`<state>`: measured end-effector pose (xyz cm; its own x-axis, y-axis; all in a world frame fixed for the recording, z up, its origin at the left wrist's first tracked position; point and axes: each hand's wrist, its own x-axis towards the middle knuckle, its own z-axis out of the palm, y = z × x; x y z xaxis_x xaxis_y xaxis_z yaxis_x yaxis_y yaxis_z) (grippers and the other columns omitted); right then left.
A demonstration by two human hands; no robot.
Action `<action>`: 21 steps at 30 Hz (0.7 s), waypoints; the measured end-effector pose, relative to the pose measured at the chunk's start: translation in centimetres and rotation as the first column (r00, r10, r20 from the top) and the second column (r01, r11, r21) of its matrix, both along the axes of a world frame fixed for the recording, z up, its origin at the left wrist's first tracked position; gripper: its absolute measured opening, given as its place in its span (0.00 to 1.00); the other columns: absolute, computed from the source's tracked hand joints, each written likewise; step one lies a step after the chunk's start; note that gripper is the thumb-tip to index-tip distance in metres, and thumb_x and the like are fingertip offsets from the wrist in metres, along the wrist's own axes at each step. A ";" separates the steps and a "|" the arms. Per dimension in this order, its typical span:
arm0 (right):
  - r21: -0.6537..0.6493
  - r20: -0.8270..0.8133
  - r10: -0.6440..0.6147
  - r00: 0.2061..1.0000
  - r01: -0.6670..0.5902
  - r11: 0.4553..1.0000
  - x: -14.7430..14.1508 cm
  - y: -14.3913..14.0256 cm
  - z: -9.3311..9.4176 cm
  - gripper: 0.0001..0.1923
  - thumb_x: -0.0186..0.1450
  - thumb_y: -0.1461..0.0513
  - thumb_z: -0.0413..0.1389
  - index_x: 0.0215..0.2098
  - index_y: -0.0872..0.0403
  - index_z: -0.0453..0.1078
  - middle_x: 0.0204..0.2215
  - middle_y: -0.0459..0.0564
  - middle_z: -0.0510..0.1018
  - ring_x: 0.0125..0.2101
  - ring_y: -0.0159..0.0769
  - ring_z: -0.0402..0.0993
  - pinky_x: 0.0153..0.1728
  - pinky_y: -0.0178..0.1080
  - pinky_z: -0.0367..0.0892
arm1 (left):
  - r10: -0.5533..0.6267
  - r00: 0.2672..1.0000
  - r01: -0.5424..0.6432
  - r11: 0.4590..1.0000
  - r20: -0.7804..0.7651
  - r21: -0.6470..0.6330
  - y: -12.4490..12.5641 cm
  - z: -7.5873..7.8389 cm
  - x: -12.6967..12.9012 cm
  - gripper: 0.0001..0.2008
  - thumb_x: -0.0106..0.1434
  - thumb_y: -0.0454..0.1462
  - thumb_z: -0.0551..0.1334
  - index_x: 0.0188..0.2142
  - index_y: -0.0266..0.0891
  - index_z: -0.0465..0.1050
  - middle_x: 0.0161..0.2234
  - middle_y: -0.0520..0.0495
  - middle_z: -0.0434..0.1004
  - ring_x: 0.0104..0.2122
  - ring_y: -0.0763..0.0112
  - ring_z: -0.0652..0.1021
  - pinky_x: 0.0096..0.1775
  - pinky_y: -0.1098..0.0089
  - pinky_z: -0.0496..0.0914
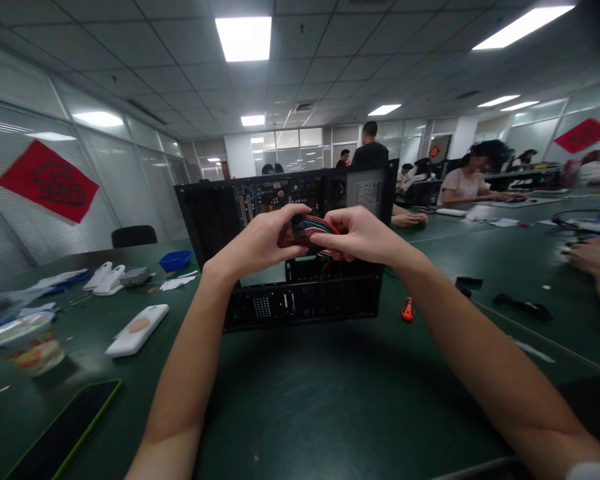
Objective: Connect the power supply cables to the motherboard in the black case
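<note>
Head view: the left hand (260,243) and right hand (357,235) are meeting at the middle of an open PC case (300,233), both pinching shut on a bundle of coloured wires (317,228) and its black plug, held just in front of the case's upper half. Left of the case, a white phone (137,330), a blue tray (176,260) and a food tub (33,347) are lying on the green table (300,400), while an orange screwdriver (407,310) is resting just right of the case and other people are sitting well behind it.
</note>
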<state>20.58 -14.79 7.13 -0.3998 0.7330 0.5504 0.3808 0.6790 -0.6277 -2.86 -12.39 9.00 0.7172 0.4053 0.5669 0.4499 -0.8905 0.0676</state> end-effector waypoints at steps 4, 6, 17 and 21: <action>-0.034 0.019 0.038 0.999 -0.038 0.999 0.7 -0.1 -0.2 0.24 0.66 0.44 0.60 0.26 0.53 0.67 0.18 0.43 0.75 0.16 0.27 0.69 0.16 0.30 0.61 | -0.055 0.997 0.048 0.992 -0.055 -0.120 0.0 -0.3 0.3 0.42 0.64 0.41 0.69 0.72 0.41 0.51 0.42 0.46 0.80 0.37 0.63 0.81 0.41 0.65 0.76; -0.054 0.033 0.052 0.998 -0.050 0.997 1.2 -0.1 -0.2 0.24 0.66 0.43 0.60 0.28 0.53 0.68 0.19 0.43 0.75 0.16 0.27 0.70 0.17 0.30 0.61 | -0.090 0.994 0.077 0.982 -0.067 -0.171 0.0 -0.4 0.5 0.40 0.66 0.41 0.66 0.72 0.40 0.50 0.41 0.45 0.81 0.38 0.63 0.82 0.42 0.66 0.76; -0.051 -0.009 0.017 1.000 -0.017 0.999 1.3 0.3 -0.1 0.24 0.65 0.42 0.61 0.30 0.54 0.72 0.22 0.48 0.79 0.20 0.32 0.73 0.19 0.33 0.63 | -0.093 0.996 0.092 0.984 0.000 -0.153 0.2 -0.5 0.8 0.37 0.69 0.39 0.63 0.73 0.37 0.52 0.30 0.52 0.80 0.27 0.70 0.79 0.35 0.71 0.74; -0.099 -0.007 0.048 0.999 -0.049 0.994 0.8 0.0 -0.1 0.24 0.65 0.42 0.61 0.30 0.54 0.72 0.22 0.48 0.79 0.21 0.32 0.74 0.19 0.33 0.63 | -0.087 0.996 0.089 0.983 0.017 -0.160 0.3 -0.4 0.8 0.39 0.68 0.39 0.65 0.74 0.35 0.50 0.25 0.54 0.78 0.24 0.71 0.77 0.32 0.73 0.72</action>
